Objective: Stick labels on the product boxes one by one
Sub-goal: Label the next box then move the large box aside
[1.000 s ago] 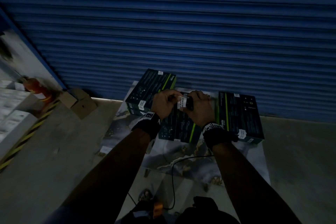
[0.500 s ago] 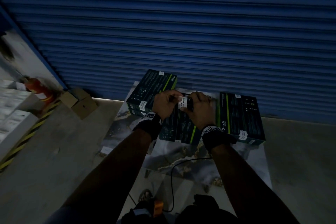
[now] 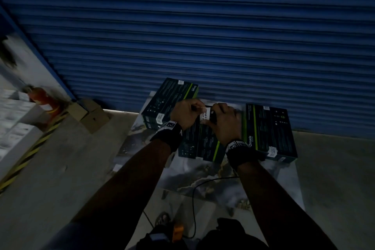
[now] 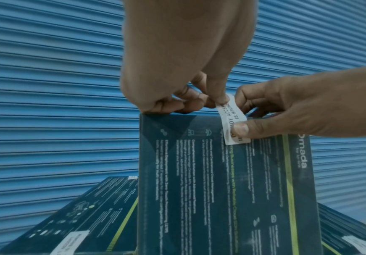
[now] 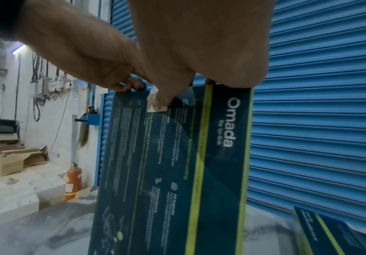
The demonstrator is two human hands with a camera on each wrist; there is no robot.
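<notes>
Head view. Item: middle product box (image 3: pixel 199 144), dark with a green stripe, lying under your two hands. Your left hand (image 3: pixel 187 112) and right hand (image 3: pixel 225 122) meet over its far end, with the white label (image 3: pixel 205 116) between them. Both sets of fingers are curled in; this probably lets one hand steer while the other sticks. Two like boxes lie alongside: the left box (image 3: pixel 170 103) beyond your left knuckles and the right box (image 3: pixel 271 130) outside your right wrist. Each carries a white sticker, so they look done already.

Left wrist view. Item: label (image 4: pixel 232 119), printed in black, bent over the box's far edge (image 4: pixel 199 114). Your left fingertips (image 4: pixel 221 98) pinch its upper end, holding that part off the card. Your right thumb (image 4: pixel 239 128) presses the lower end flat on the printed face (image 4: pixel 221 181). It seems meant as a seal across the edge.

Right wrist view. Item: same box (image 5: pixel 177 163), tilted, "Omada" legible. The label's lower end (image 5: pixel 155 107) peeps out below your right thumb. Your left fingers (image 5: pixel 129 86) are closed at the edge just beside it. A red extinguisher (image 5: pixel 74 182) and cartons (image 5: pixel 7 162) sit well off to the left.
</notes>
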